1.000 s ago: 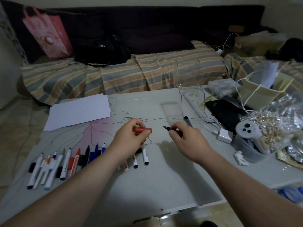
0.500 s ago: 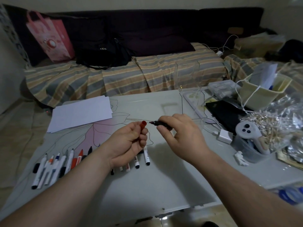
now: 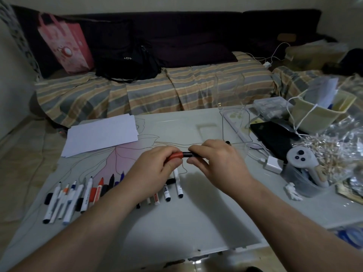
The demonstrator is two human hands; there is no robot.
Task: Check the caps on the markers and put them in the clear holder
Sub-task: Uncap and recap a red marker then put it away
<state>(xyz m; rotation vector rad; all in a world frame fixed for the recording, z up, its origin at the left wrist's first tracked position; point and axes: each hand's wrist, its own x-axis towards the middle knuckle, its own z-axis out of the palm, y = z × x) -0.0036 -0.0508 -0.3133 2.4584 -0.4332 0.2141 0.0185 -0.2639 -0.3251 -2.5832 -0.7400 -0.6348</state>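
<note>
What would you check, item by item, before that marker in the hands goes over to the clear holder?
1. Red cap on the black marker: the two meet; fully seated, cannot tell.
2. Left hand grips the cap: ok.
3. Right hand grips the marker barrel: ok.
4. Clear holder stands upright on the table, beyond the right hand: ok.
5. Room inside the holder: one dark marker seems to lie in it, otherwise it looks free: ok.
6. Cap colour matches the marker: red on a black barrel; ink colour cannot be told.
</note>
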